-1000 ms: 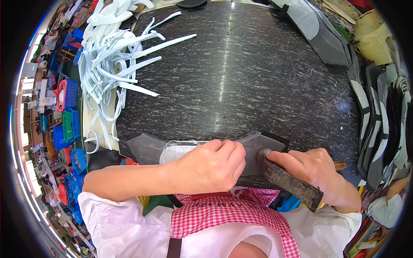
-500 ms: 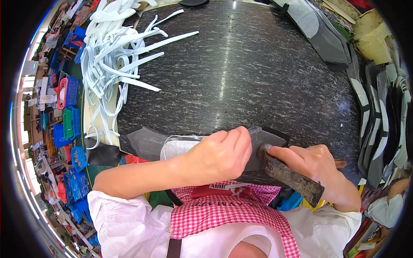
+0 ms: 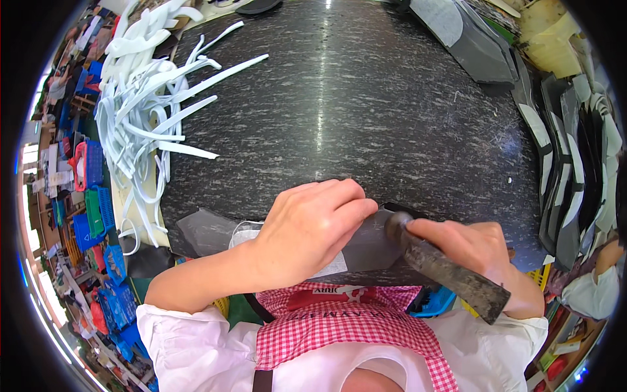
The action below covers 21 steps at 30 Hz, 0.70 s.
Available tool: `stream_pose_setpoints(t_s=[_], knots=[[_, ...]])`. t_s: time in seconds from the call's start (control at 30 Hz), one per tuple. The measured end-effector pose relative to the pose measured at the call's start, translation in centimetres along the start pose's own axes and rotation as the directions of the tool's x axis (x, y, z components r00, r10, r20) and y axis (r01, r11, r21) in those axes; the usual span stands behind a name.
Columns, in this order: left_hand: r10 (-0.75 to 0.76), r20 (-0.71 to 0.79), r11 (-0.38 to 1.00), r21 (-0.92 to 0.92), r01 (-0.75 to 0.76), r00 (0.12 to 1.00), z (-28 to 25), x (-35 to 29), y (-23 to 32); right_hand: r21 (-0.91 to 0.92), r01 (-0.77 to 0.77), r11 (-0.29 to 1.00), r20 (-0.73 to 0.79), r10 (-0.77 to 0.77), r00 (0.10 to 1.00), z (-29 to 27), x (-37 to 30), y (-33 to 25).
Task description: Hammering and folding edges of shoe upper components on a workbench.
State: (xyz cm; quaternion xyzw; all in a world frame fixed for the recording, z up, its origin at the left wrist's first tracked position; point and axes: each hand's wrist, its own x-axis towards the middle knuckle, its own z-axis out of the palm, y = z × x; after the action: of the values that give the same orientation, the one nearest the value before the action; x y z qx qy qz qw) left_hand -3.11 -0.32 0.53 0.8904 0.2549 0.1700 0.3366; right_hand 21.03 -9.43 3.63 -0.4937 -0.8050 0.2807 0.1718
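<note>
A flat dark grey panel [image 3: 372,245] with a pale patch [image 3: 333,266] on it lies at the near side of the black speckled table. My left hand [image 3: 317,219] is over its middle, fingers pressed together near the panel's far edge; whatever they pinch is hidden. A thin white edging [image 3: 245,225] shows beside the patch, left of that hand. My right hand [image 3: 467,245] grips a worn metal hammer [image 3: 457,277] close behind its head. The hammer's round face is over the panel's right part, and its flat end points toward me.
A heap of pale strips [image 3: 140,104] covers the table's left side. More grey panels [image 3: 477,52] lie at the far right, and several stand overlapped [image 3: 555,163] along the right edge. A black piece [image 3: 149,261] hangs at the near left corner. Another person's arm [image 3: 609,258] shows at right.
My left hand has turned from a fist to a flatter pose, its fingertips now at the panel's far edge. The hammer has shifted slightly right with my right hand, and the whole view has moved slightly.
</note>
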Motion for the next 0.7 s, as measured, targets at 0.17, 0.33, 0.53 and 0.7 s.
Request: stream_pose_setpoints(t_s=[0.17,0.33,0.53,0.7], knots=[[0.116,0.054,0.993,0.014,-0.117,0.992,-0.2,0.2,-0.6,0.108,-0.089,0.99,0.061,0.082,0.995,-0.1,0.7,0.1],[0.254,0.141,0.945,0.175,-0.277,0.957,-0.3,-0.2,-0.3,0.127,-0.106,0.986,-0.061,0.114,0.992,-0.6,0.5,-0.2],[0.423,0.101,0.819,0.383,-0.428,0.9,0.5,-0.6,-0.6,0.065,-0.136,0.989,-0.035,0.139,0.99,-0.8,2.3,-0.6],[0.323,0.06,0.877,0.357,-0.323,0.944,0.3,-1.0,-0.4,-0.029,-0.097,0.995,0.059,0.098,0.993,0.0,2.3,-0.5]])
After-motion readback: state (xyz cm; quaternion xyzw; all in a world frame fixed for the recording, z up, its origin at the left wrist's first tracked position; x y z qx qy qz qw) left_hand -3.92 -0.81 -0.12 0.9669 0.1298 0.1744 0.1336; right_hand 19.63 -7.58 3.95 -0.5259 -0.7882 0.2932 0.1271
